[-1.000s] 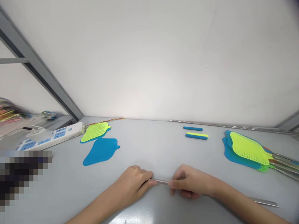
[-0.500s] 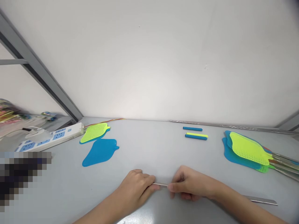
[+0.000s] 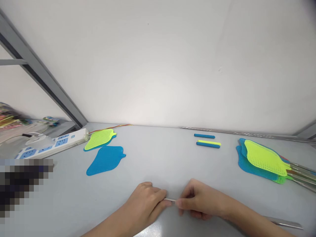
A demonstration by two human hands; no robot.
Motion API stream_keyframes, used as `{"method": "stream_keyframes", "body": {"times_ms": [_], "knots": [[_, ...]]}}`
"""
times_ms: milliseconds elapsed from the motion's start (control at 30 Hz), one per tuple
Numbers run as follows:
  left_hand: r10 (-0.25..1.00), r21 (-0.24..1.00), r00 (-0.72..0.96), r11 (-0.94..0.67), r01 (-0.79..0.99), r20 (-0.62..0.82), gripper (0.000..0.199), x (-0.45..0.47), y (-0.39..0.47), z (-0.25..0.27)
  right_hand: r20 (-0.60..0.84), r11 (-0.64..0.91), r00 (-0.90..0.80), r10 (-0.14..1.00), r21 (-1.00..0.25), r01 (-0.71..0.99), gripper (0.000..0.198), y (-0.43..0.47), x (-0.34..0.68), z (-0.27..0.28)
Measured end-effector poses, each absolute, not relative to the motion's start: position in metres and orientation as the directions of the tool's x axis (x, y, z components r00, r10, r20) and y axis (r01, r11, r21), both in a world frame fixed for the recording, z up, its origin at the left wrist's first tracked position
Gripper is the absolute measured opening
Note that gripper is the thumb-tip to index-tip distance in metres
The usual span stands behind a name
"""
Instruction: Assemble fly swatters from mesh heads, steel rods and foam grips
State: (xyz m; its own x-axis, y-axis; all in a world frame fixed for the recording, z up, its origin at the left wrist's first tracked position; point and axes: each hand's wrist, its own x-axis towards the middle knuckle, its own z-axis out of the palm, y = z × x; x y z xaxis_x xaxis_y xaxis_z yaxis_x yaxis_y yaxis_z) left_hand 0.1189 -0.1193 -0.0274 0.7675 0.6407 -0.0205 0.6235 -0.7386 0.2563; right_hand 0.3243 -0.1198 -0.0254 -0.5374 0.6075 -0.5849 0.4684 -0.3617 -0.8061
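Observation:
Near the front of the grey table, a thin metal rod (image 3: 170,199) spans the short gap between my two hands. My left hand (image 3: 147,201) is closed, pinching the rod between thumb and fingers. On its other side my right hand (image 3: 201,200) grips the rod with thumb and forefinger, the remaining fingers curled. Both rod ends are hidden by the hands. From behind my right forearm, a length of shiny metal (image 3: 287,223) sticks out; whether it belongs to the same rod I cannot tell.
Fly swatter heads lie at left, a blue one (image 3: 106,160) and a yellow one (image 3: 100,139). Yellow and blue swatters (image 3: 266,157) with metal shafts are stacked at right. Handle tubes (image 3: 208,145) lie further back. Metal rods (image 3: 232,132) run along the wall. A power strip (image 3: 55,143) sits left.
Both hands have shifted slightly toward the front and right in view, and the visible stretch of rod between them is shorter. The metal piece behind my right forearm also appears further right and lower.

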Motion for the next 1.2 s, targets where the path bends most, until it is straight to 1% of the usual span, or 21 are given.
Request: {"method": "stream_keyframes", "body": {"times_ms": [200, 500, 633, 733, 867, 1033, 1200], "knots": [[0.622, 0.264, 0.782, -0.748, 0.608, -0.038, 0.036, 0.119, -0.122, -0.027, -0.602, -0.374, -0.535, 0.592, -0.794, 0.479, 0.035, -0.122, 0.322, -0.027], [0.637, 0.286, 0.767, -0.723, 0.629, -0.076, 0.038, 0.12, -0.121, -0.026, -0.603, -0.382, -0.538, 0.589, -0.795, 0.472, 0.034, -0.121, 0.322, -0.026], [0.652, 0.311, 0.754, -0.702, 0.641, -0.083, 0.037, 0.117, -0.117, -0.019, -0.57, -0.385, -0.546, 0.614, -0.82, 0.423, 0.034, -0.122, 0.32, -0.025], [0.666, 0.322, 0.74, -0.684, 0.654, -0.089, 0.04, 0.115, -0.113, -0.014, -0.547, -0.391, -0.557, 0.625, -0.837, 0.383, 0.034, -0.122, 0.319, -0.024], [0.663, 0.359, 0.741, -0.668, 0.652, -0.111, 0.04, 0.112, -0.11, -0.008, -0.524, -0.377, -0.583, 0.621, -0.852, 0.364, 0.036, -0.121, 0.32, -0.023], [0.677, 0.419, 0.727, -0.631, 0.653, -0.113, 0.035, 0.106, -0.105, -0.002, -0.537, -0.409, -0.582, 0.61, -0.843, 0.35, 0.036, -0.119, 0.321, -0.023], [0.704, 0.42, 0.702, -0.607, 0.675, -0.111, 0.036, 0.099, -0.098, 0.0, -0.555, -0.453, -0.568, 0.607, -0.83, 0.327, 0.037, -0.116, 0.322, -0.022]]}}
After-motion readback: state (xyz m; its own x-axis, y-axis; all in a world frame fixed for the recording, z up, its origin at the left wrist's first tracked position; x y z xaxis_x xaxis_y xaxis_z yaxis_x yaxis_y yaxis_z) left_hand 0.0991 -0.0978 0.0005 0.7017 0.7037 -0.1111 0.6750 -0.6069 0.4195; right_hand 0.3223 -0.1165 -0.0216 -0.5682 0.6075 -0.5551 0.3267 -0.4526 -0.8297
